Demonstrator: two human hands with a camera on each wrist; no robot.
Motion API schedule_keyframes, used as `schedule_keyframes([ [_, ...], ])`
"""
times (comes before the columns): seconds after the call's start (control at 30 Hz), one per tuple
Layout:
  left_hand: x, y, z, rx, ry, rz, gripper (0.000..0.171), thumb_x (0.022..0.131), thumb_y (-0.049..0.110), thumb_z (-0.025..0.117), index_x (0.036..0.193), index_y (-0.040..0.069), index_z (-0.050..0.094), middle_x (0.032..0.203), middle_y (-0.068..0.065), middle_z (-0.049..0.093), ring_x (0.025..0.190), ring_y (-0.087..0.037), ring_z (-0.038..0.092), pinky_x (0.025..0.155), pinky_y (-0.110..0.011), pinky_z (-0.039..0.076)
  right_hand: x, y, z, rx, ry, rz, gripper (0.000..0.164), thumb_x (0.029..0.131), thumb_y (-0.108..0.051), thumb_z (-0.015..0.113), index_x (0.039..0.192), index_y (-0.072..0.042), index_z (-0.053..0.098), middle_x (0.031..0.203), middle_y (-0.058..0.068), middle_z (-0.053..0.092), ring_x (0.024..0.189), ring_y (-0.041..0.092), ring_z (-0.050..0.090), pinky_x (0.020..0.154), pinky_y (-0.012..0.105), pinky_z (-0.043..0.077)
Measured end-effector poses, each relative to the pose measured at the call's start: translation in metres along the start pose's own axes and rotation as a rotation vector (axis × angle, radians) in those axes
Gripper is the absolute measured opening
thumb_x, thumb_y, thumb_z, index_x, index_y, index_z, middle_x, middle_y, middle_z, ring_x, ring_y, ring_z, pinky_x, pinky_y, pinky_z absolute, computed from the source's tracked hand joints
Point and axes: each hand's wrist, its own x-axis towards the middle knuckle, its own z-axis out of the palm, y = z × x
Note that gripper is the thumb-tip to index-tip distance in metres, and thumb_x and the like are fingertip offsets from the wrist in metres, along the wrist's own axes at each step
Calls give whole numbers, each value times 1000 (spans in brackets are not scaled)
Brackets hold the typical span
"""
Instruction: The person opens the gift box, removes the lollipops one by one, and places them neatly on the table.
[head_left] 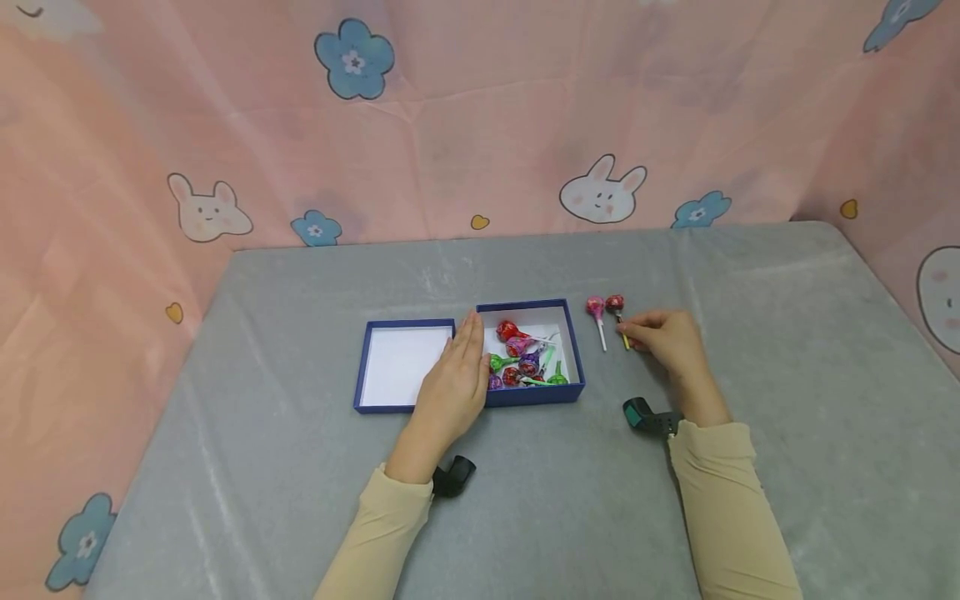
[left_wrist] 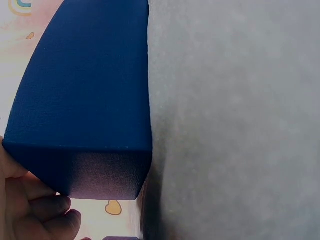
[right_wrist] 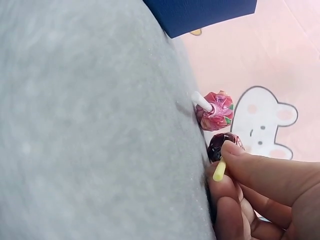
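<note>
My left hand lies with straight fingers along the left wall of a dark blue box; its fingers also show by the box's corner in the left wrist view. Several wrapped lollipops fill the white inside of that box, red, purple and green. To the right, my right hand pinches the yellow stick of a dark red lollipop between thumb and forefinger. Its wrapped head is close to the tabletop. A pink lollipop with a white stick lies just left of it.
A shallow blue-rimmed lid, white inside, lies left of the box, partly behind my left hand. Grey cloth covers the table. A pink printed curtain hangs behind the table and at both sides.
</note>
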Motion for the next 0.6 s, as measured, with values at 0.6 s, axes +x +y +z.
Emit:
schedule_keyframes([
  [0.6, 0, -1, 0, 7, -2, 0, 51, 102, 17, 39, 145, -7, 27, 151, -18, 25, 140, -26, 24, 110, -44, 25, -1, 0, -2, -7, 13, -3, 30, 83, -14, 72, 96, 13, 69, 69, -4, 65, 56, -2, 56, 53, 15, 49],
])
